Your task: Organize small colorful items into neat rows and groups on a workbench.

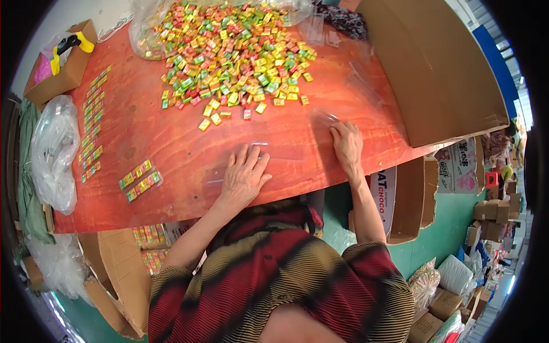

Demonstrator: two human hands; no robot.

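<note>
My left hand (245,174) lies flat near the table's front edge, fingers stretched over a transparent plastic piece (260,144) that is hard to make out against the red top. To the right, my right hand (347,146) has its fingers bent and pressed together on another thin transparent plastic piece (327,118), whose exact shape is blurred. Beyond both hands spreads a large heap of small yellow, green and red wrapped blocks (240,63), with a few strays (204,124) at its near side. Two filled strips of such blocks (140,179) lie left of my left hand.
The red wooden table (189,166) carries a column of filled strips (91,123) at left, beside a plastic bag (55,151). A carton with yellow-handled scissors (63,63) stands far left. A tall cardboard box (434,68) borders the right; an open carton (123,268) sits below left.
</note>
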